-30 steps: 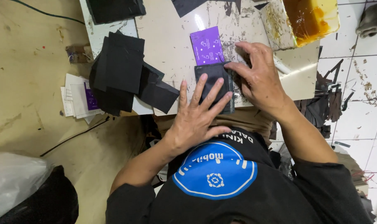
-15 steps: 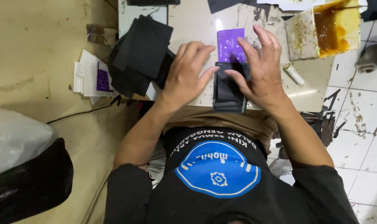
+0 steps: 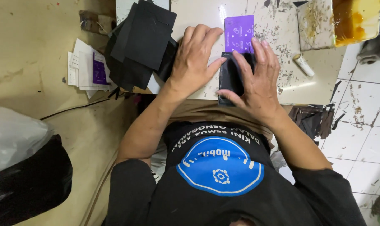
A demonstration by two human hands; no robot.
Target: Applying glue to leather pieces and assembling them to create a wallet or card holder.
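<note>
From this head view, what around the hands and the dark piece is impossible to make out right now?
- Dark piece: the right hand covers most of it, so its full outline is hidden.
- Left hand: the palm side is hidden, so its contact with the table is unclear.
- Purple card: its print is too small to make out.
- Glue tray: cut off by the top edge.
- Black sheet stack: layers overlap, so the count is unclear.

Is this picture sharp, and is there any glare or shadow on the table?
Head view: mostly sharp; a bright glare spot sits on the pale table beside the purple card. Left hand and right hand are crisp, casting soft shadows. The black piece under the right hand shows little detail. Edges bend slightly, as with a wide lens.
</note>
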